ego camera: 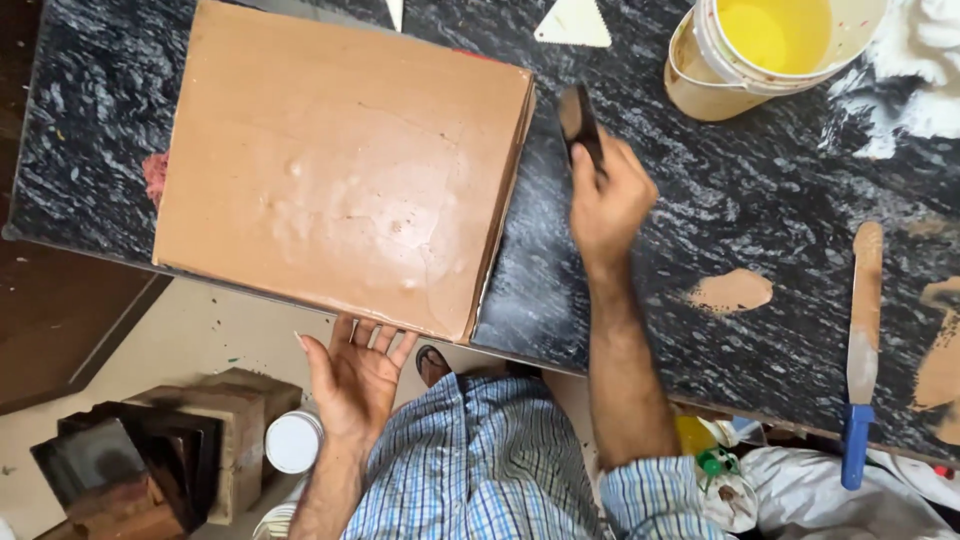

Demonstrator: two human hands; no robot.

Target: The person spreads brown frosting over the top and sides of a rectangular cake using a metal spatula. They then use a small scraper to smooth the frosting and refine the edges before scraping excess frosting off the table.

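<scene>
On the floor at the far left sits a stack of dark wood blocks [150, 450] with a white round lid [293, 441] beside it. Above them, a large brown board [340, 190] with a glossy, wet-looking coat lies on the dark stone worktop [760, 210], its near edge hanging just over the worktop's rim.

The left hand [355, 385] is under that overhanging edge, palm up, its grip spread wide with the fingertips touching or nearly touching the board's underside. To steady the board well, it looks wise to press up lightly from below and keep skin off the wet face.

Just right of the board's right edge, the right hand [605, 200] has its grip pressed together around a dark flat scraper [580, 125], the blade pointing away from the person and close beside the board's side. Judging by that position, the work is along this edge: holding the blade flat to the side and drawing it in one even stroke should leave a clean line; a tilted blade could gouge the coat or drag it onto the worktop.

Further right stand a bucket [740, 60] with yellow liquid, tan smears [732, 290] on the stone, and a blue-handled spatula [862, 340] lying well apart from both hands.
</scene>
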